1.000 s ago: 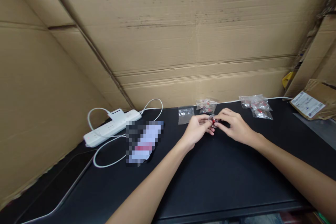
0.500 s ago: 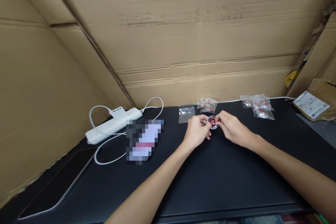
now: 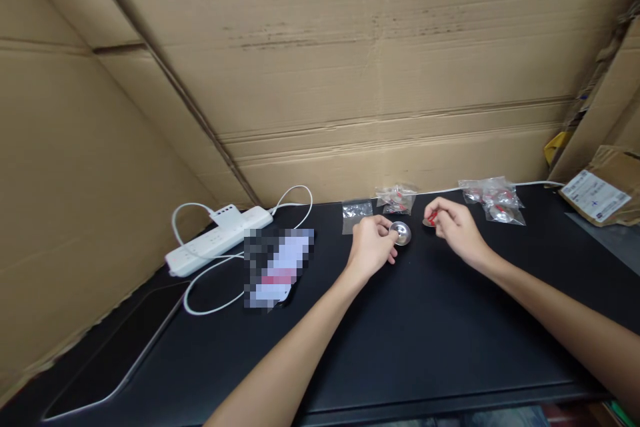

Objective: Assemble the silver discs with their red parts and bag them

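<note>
My left hand pinches the rim of a small round shiny metal dish, held just above the black tabletop. The dish's inside faces up, and my thumb reaches over its near-left edge. To the right of it and apart from it, my right hand is closed on a small red piece with a flat round base. Fingers cover part of that piece, so its full shape is hidden. Beyond my hands lie a flat clear plastic bag and a bag of red and metal parts.
More bagged red and metal parts lie at the back right, near a labelled brown package. To the left are a white power strip with looping cables, a blurred-out phone-like object and a dark flat panel. Cardboard walls enclose the table.
The red piece has come out of the metal dish with my right hand, which has moved right, away from it. My left hand still holds the dish, slightly further left.
</note>
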Tool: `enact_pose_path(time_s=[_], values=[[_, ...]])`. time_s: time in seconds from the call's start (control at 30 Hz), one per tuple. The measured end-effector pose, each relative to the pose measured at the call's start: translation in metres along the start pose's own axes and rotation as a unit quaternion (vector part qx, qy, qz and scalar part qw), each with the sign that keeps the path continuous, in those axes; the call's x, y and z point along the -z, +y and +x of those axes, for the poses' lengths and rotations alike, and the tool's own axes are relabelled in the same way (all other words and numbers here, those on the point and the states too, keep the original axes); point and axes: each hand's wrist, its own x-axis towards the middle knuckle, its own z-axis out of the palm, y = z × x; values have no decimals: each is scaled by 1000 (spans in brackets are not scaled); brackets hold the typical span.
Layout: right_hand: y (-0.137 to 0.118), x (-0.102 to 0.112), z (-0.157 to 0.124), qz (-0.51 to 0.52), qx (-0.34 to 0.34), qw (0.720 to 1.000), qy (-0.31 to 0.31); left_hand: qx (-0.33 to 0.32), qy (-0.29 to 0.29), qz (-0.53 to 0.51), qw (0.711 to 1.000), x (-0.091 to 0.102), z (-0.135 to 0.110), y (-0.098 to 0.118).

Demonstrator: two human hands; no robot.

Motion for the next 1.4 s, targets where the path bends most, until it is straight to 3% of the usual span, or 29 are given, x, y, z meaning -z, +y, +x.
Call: enact_pose_path(time_s=[0.13,0.23,0.37,0.53,0.83,0.97,1.2,1.4], values=[[14,19,12,-38,-33,994,100,3,-41,28,999,-1,2,-4],[21,28,18,-127,-28,986,102,-56,-25,117,991,-2,2,-7],[29,27,18,-233,14,972,39,-120,27,250,960,-2,0,-10],[36,20,13,-266,60,958,-93,-155,51,327,931,-2,-5,-8],[32,25,16,-291,49,945,-141,-175,77,287,939,-1,-7,1],[27,26,15,-286,73,941,-166,-185,67,288,937,-1,-7,2],[8,16,12,-198,112,963,-145,-300,-24,182,936,-3,-10,1],[3,8,7,-187,147,959,-155,-320,-75,167,929,-7,-12,-1]])
